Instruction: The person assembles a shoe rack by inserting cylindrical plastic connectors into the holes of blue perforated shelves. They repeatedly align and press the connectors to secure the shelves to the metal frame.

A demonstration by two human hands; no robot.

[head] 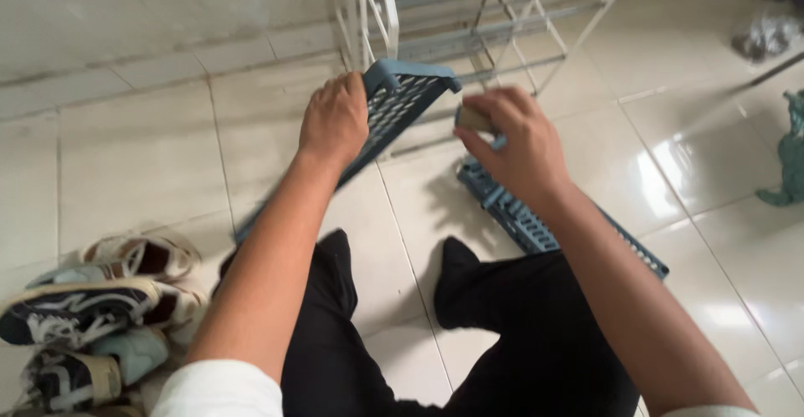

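Note:
My left hand (335,120) grips the upper edge of a blue perforated plastic shelf panel (394,99), holding it tilted up off the tiled floor. My right hand (515,145) is closed around a small tan piece (473,120) just right of that panel's corner. Under my right hand and forearm a second blue slatted panel (523,220) lies flat on the floor, running toward the lower right. My legs in black trousers and black socks are folded below the hands.
A white and grey metal rack frame (477,15) stands on the floor just beyond the panels. Several shoes (84,308) are piled at the lower left. A teal object (787,153) sits at the right edge, dark items at the top right.

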